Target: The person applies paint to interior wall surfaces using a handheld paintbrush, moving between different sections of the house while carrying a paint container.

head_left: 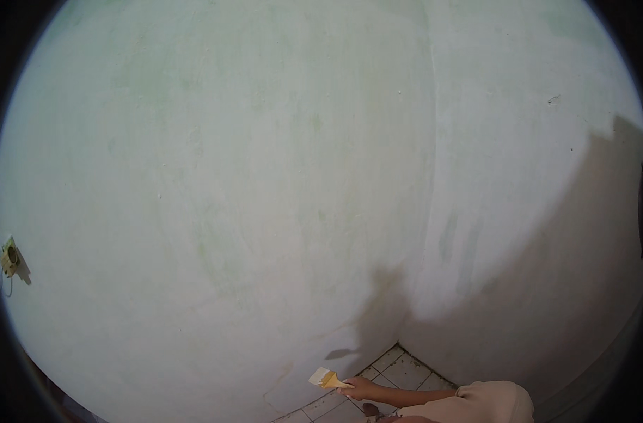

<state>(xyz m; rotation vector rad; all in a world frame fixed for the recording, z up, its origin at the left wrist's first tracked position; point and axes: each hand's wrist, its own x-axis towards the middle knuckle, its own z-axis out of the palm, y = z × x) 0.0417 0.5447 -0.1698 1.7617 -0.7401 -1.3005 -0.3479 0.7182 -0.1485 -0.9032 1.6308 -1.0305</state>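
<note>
Nearest, a pale sleeve (pixel 494 400) comes in at the lower right, and from it the right hand (pixel 360 389) reaches left, fingers closed around the handle of a flat brush (pixel 328 378). The left hand cannot be made out, so I cannot tell what it does; a brown shape (pixel 369 409) below the right arm is too dim to name. The brush is held low, near the foot of the left wall (pixel 216 211), its whitish bristles pointing left; its shadow (pixel 343 354) falls apart from it, so the bristles seem clear of the surface. Beneath and beyond is a tiled floor (pixel 406 370), running to a dark-edged corner. The left wall is mostly whitish, with greenish patches showing through at mid-height and toward the top; the right wall (pixel 519 176) looks paler, with a few grey-green streaks. If this is coating work, I judge most of the area covered thinly, with uneven patches left. Far left, a yellowish socket fitting (pixel 10 257) sits on the wall.
</note>
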